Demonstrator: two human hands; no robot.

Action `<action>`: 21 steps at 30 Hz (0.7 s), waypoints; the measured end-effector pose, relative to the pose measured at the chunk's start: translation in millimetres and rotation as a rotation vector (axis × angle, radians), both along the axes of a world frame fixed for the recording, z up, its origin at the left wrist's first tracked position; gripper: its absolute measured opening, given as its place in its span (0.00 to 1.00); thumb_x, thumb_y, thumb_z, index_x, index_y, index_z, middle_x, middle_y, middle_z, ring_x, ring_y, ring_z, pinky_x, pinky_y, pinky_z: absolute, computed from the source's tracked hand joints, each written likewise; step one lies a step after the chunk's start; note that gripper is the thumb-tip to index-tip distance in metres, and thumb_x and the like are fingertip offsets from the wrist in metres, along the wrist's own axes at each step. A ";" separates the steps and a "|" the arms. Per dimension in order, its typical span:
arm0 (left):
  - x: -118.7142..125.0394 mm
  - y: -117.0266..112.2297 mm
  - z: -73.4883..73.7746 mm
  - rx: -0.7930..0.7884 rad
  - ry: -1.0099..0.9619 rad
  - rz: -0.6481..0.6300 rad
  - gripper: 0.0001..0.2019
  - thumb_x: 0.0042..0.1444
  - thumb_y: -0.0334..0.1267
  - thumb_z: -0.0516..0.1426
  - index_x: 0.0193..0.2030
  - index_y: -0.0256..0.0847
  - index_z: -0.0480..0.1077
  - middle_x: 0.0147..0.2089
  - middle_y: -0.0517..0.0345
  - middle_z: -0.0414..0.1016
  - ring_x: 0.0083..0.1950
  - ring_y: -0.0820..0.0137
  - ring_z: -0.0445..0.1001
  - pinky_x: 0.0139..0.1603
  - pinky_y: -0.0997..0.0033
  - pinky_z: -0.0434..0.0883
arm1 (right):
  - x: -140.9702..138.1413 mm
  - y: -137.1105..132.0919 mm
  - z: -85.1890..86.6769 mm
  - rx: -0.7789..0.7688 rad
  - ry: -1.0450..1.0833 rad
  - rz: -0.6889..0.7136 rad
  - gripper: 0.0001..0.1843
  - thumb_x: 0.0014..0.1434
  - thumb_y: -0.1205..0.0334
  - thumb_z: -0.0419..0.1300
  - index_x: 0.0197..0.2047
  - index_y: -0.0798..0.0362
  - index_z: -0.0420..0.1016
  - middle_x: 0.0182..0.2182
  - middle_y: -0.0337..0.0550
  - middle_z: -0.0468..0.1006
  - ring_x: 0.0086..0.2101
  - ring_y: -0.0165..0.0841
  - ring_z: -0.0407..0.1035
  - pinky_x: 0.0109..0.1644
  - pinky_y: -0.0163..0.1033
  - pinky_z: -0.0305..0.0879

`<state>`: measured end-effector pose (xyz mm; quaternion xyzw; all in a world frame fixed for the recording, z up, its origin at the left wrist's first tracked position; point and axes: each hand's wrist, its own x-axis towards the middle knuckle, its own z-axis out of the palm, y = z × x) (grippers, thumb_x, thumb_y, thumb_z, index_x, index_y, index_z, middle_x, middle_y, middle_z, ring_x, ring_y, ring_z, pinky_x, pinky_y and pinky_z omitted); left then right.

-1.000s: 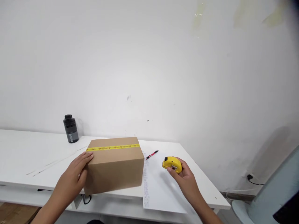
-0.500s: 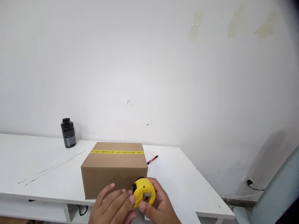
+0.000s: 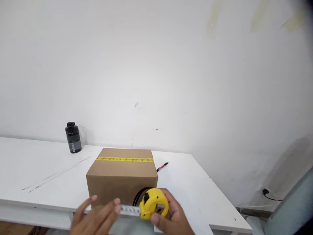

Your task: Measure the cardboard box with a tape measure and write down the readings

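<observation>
My right hand (image 3: 171, 215) is closed around a yellow tape measure (image 3: 153, 200) with a black lock button and a dark strap looping off its back. A short length of white blade (image 3: 130, 210) runs out of its left side. The blade's free end is pinched by the fingers of my left hand (image 3: 97, 215), whose little finger sticks out; the tip itself is hidden. Right behind both hands stands a closed cardboard box (image 3: 119, 189), with yellow printed tape (image 3: 124, 159) across its top.
The box rests on a white desk (image 3: 49, 169) against a white wall. A black bottle (image 3: 73, 138) stands at the back left. A red and black pen (image 3: 162, 166) lies right of the box. A plug with a black cable (image 3: 265, 192) is at the lower right.
My left hand has moved left, away from the tape measure case, and some blade now shows between the hands. The view has shifted slightly.
</observation>
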<state>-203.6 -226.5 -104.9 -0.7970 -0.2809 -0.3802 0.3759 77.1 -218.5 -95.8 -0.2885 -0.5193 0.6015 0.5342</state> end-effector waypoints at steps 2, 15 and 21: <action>-32.0 8.1 17.8 0.044 -0.007 0.127 0.31 0.63 0.26 0.54 0.72 0.48 0.59 0.49 0.58 0.84 0.42 0.67 0.84 0.68 0.54 0.67 | 20.7 9.9 4.1 0.026 -0.033 -0.123 0.30 0.46 0.47 0.77 0.49 0.46 0.76 0.40 0.46 0.82 0.41 0.43 0.76 0.45 0.46 0.74; -110.0 69.2 27.4 -0.135 -0.208 0.242 0.13 0.65 0.36 0.55 0.54 0.51 0.75 0.50 0.59 0.84 0.45 0.60 0.83 0.46 0.57 0.79 | 71.5 80.1 21.0 0.180 -0.164 -0.298 0.26 0.56 0.49 0.71 0.56 0.45 0.75 0.47 0.44 0.80 0.47 0.42 0.73 0.52 0.49 0.73; -91.3 76.7 33.7 -0.371 -0.286 0.225 0.16 0.66 0.40 0.50 0.55 0.49 0.75 0.54 0.55 0.82 0.51 0.60 0.82 0.53 0.58 0.79 | 62.5 81.0 30.7 0.217 -0.238 -0.282 0.30 0.54 0.49 0.72 0.59 0.45 0.74 0.49 0.43 0.79 0.46 0.40 0.73 0.50 0.46 0.74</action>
